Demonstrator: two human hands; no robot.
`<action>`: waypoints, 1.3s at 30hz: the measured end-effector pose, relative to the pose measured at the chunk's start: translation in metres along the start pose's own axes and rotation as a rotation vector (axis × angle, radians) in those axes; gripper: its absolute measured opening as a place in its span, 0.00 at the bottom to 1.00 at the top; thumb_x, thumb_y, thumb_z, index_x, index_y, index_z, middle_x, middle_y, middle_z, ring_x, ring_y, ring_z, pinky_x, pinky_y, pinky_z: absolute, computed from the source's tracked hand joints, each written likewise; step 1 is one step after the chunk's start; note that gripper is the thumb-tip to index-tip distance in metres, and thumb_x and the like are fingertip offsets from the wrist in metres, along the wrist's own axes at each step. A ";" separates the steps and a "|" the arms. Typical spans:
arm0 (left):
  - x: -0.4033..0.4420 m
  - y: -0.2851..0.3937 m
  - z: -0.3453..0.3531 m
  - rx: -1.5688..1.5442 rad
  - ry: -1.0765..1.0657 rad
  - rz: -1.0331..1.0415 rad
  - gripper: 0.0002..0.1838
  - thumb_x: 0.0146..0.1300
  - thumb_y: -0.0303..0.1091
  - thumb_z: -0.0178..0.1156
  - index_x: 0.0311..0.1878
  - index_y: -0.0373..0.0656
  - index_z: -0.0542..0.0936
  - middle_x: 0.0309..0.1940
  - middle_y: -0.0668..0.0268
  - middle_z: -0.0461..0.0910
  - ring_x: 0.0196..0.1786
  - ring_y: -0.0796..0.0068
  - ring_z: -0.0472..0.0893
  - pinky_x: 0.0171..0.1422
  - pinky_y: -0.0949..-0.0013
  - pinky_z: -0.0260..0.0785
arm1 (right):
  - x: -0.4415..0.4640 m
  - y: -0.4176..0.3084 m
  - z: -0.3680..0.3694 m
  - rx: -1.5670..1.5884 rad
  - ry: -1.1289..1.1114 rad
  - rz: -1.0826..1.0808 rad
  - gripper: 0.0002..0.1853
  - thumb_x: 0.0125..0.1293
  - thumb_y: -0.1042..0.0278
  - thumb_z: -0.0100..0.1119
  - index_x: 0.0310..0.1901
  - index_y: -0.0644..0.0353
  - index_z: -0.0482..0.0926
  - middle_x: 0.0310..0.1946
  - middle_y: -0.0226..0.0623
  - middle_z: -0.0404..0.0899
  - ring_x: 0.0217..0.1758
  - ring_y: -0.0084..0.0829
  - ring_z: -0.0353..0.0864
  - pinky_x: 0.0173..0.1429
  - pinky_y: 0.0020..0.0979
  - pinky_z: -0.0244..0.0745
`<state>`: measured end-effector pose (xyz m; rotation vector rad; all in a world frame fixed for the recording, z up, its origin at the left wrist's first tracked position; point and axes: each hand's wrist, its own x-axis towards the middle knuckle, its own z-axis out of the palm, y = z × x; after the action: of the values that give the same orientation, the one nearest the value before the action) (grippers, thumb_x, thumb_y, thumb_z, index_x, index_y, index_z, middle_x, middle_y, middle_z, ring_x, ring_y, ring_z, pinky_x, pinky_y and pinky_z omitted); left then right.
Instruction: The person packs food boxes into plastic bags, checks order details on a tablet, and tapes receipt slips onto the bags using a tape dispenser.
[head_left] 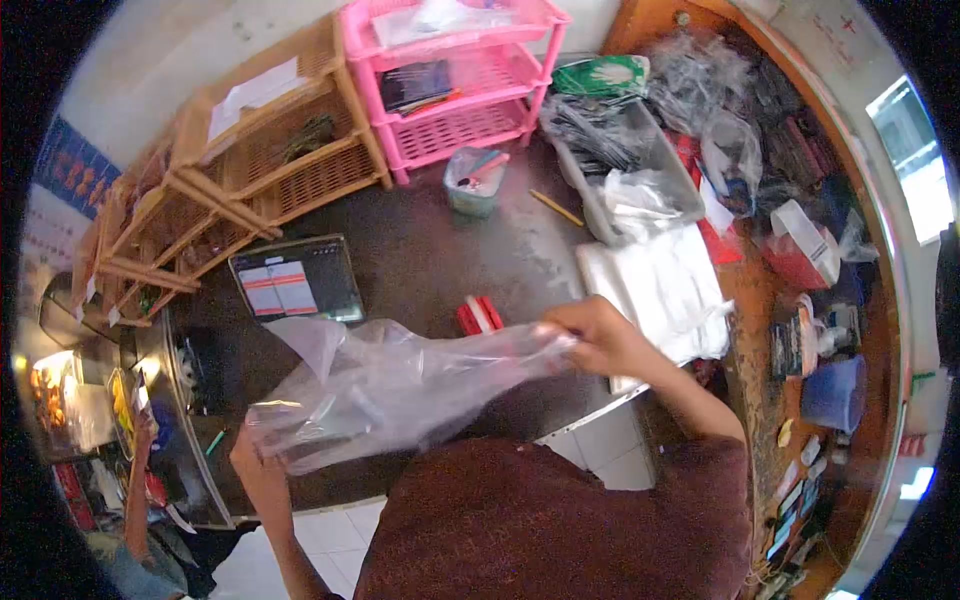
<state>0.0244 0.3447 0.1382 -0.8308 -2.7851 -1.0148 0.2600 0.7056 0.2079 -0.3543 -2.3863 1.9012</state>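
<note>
A large clear plastic bag is stretched between my two hands above the dark table. My left hand grips its lower left edge. The gathered right end of the bag is in my right hand, fingers closed round it. Just behind the bag lies a small red object with a pale strip. A tablet with a lit screen lies past the bag's upper left corner. Beside my right hand is a stack of white bags.
A pink shelf and wicker racks stand at the back. A grey bin holds plastic bags, near a pencil and a small tub. Another person's arm shows at the far left.
</note>
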 end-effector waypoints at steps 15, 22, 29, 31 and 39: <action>-0.046 0.011 0.075 0.303 -0.464 -0.060 0.43 0.46 0.39 0.63 0.64 0.43 0.52 0.60 0.47 0.54 0.63 0.47 0.54 0.65 0.53 0.47 | -0.009 0.218 -0.262 -1.167 0.414 0.048 0.06 0.45 0.70 0.58 0.24 0.63 0.77 0.21 0.43 0.76 0.26 0.40 0.76 0.32 0.35 0.68; -0.036 -0.019 0.104 0.042 -0.246 -0.035 0.27 0.49 0.34 0.62 0.54 0.44 0.66 0.49 0.51 0.64 0.52 0.50 0.65 0.56 0.56 0.56 | -0.001 0.184 -0.264 -1.147 0.658 0.050 0.06 0.47 0.68 0.60 0.26 0.61 0.79 0.27 0.40 0.79 0.30 0.37 0.78 0.37 0.33 0.70; -0.081 -0.008 0.097 0.068 -0.165 0.288 0.26 0.45 0.44 0.64 0.47 0.43 0.71 0.46 0.54 0.64 0.50 0.54 0.65 0.54 0.57 0.58 | -0.001 0.138 -0.263 -1.126 0.968 -0.012 0.10 0.56 0.63 0.57 0.30 0.62 0.78 0.24 0.41 0.78 0.29 0.38 0.77 0.33 0.33 0.69; -0.093 -0.028 0.110 0.122 -0.170 0.246 0.25 0.48 0.45 0.62 0.48 0.44 0.70 0.46 0.55 0.65 0.50 0.57 0.65 0.53 0.58 0.57 | -0.001 0.127 -0.265 -1.015 1.033 0.107 0.10 0.57 0.63 0.56 0.31 0.62 0.78 0.24 0.41 0.78 0.26 0.34 0.76 0.31 0.31 0.68; -0.071 -0.040 0.126 0.101 -0.060 0.110 0.21 0.49 0.40 0.61 0.46 0.43 0.72 0.44 0.58 0.70 0.47 0.58 0.69 0.50 0.58 0.59 | -0.002 0.089 -0.257 -0.491 0.858 -0.110 0.13 0.63 0.63 0.49 0.40 0.66 0.72 0.31 0.31 0.73 0.34 0.21 0.70 0.39 0.23 0.65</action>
<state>0.0797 0.3636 0.0001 -1.0036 -2.7775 -0.8389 0.3243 0.9681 0.1819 -0.8344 -2.1171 0.8051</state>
